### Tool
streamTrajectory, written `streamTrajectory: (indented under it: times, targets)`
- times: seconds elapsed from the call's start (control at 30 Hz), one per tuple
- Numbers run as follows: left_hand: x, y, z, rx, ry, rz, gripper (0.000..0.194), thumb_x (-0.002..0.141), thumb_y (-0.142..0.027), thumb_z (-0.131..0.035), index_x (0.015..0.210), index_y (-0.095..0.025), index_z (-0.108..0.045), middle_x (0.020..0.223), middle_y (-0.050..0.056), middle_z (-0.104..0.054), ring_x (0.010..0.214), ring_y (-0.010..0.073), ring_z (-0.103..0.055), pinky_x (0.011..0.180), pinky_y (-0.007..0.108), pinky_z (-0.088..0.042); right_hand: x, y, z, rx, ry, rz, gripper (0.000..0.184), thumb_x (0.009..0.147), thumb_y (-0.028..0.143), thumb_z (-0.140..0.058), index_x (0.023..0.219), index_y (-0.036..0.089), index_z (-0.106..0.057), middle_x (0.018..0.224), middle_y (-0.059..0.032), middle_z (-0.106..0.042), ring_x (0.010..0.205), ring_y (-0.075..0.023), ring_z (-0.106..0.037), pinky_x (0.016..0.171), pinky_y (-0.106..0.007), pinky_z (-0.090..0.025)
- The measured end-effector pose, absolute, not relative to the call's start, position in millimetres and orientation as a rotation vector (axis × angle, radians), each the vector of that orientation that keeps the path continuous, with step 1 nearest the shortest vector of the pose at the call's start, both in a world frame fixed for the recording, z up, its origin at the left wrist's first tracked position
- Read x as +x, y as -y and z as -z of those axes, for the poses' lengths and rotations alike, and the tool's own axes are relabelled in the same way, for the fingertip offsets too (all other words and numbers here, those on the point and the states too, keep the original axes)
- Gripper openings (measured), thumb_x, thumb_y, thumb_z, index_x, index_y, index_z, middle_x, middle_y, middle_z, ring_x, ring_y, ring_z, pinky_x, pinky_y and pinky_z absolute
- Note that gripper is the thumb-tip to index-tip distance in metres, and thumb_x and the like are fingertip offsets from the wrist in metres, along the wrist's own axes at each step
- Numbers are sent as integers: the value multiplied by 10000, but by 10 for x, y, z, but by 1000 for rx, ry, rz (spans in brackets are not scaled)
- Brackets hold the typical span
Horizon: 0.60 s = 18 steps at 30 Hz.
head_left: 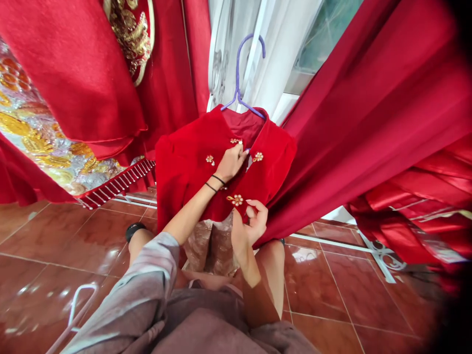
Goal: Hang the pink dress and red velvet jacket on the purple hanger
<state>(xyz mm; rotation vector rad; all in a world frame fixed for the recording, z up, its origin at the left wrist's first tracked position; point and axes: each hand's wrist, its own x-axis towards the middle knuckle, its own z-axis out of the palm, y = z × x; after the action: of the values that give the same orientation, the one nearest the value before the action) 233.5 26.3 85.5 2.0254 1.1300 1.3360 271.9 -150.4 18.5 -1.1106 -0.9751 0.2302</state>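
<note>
A red velvet jacket (pixel 188 162) with small gold flower buttons hangs on a purple hanger (pixel 240 73) in front of me. My left hand (pixel 231 162) reaches up to the jacket's front opening near the collar, fingers curled and pinching the fabric edge by a button. Lower down, my right hand (pixel 250 223) grips the jacket's bottom hem beside a gold flower button (pixel 236 199), fingers closed on the cloth. A beige lace piece (pixel 210 243) hangs below the jacket.
Red satin drapes (pixel 368 113) hang at the right, more red garments with gold embroidery (pixel 129 34) at the upper left. White curtain and window behind. Brown tiled floor (pixel 55 231) below; a white hanger (pixel 79 300) lies at lower left.
</note>
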Motion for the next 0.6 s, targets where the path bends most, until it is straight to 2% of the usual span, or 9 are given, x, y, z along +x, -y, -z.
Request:
streamTrajectory:
  times: [0.1,0.17,0.2,0.27,0.33,0.37,0.43,0.5,0.6]
  targets:
    - [2075,-224,-833,1850,-916,-1156,404,989,-405,-322,779,-157,-562,697,41,-569,690,140,-552,687,246,-432,2626,1378,-135,-1117,1074,-228,205,782,245,-586,980,221,-538,805,2,-650,701,-131,-649,672,-257,-537]
    - [1854,-57,-859,1750,-850,-1037,615,984,-541,-161,881,-153,-626,774,70,-628,763,155,-606,697,249,-460,2521,1237,-96,-1132,1230,-209,152,813,244,-547,963,222,-543,821,-19,-663,713,-148,-656,688,-275,-544]
    - [1742,48,-879,1757,-849,-1006,666,965,-595,-148,938,-157,-649,822,77,-650,806,164,-620,717,257,-470,2467,1150,-80,-1149,1322,-210,139,825,239,-529,962,223,-547,826,-25,-669,725,-156,-659,705,-284,-547]
    - [1537,256,-914,1889,-925,-984,599,906,-650,-344,1042,-164,-666,909,77,-675,865,185,-619,767,280,-477,2383,970,-58,-1197,1487,-221,166,836,217,-501,991,217,-558,837,-39,-679,766,-177,-666,749,-302,-549]
    - [1380,407,-922,2060,-1057,-944,516,808,-578,-581,1098,-159,-659,923,68,-684,827,194,-606,759,294,-471,2348,837,-30,-1228,1625,-254,238,837,211,-500,1064,198,-571,873,-68,-690,827,-204,-669,792,-323,-548]
    - [1322,449,-912,2120,-1124,-939,465,784,-514,-629,1082,-158,-662,893,59,-682,779,187,-593,736,292,-465,2349,806,2,-1209,1683,-284,278,842,222,-507,1111,188,-570,905,-84,-693,858,-214,-667,811,-332,-548]
    - [1237,465,-872,2162,-1235,-1007,307,794,-411,-615,962,-160,-670,802,31,-661,685,159,-552,689,277,-443,2382,831,140,-1099,1769,-382,350,861,256,-519,1203,187,-550,1020,-104,-692,943,-214,-659,878,-345,-537]
    - [1173,422,-823,2142,-1304,-1136,206,809,-356,-586,829,-161,-650,727,9,-627,640,135,-514,660,255,-419,2453,939,402,-1027,1696,-502,336,867,273,-530,1195,210,-562,1091,-90,-682,1005,-194,-643,951,-352,-505]
    - [1093,347,-776,2108,-1356,-1269,202,796,-360,-630,766,-160,-640,709,5,-625,632,124,-509,637,242,-397,2642,1076,944,-1155,1062,-676,133,784,284,-581,904,225,-584,929,-29,-669,936,-167,-625,954,-350,-481]
